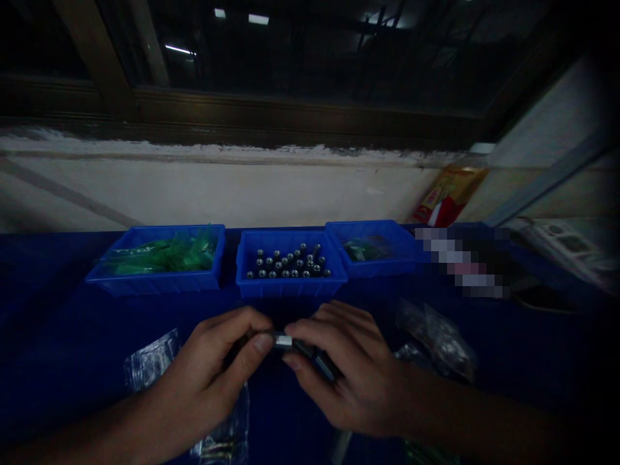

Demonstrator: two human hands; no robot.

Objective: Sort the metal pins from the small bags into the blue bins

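In the head view, my left hand [227, 355] pinches one end of a small cylindrical part [283, 340] between thumb and index finger. Bright metal shows at its middle. My right hand [346, 368] closes on the other end with thumb and fingers. A dark piece [325, 365] with a pale edge lies under the right fingers; I cannot tell whether it belongs to the same part. Just beyond the hands, a blue bin [292, 289] holds several upright dark cylinders [294, 263] with ring-shaped metal tops.
Left of it, a blue bin [155, 284] holds green pieces in clear plastic. Another blue bin [382, 266] with a bag stands right. Clear plastic bags [152, 358] lie by the left forearm, with more bags [443, 342] at right. A red-yellow packet [450, 194] leans against the wall.
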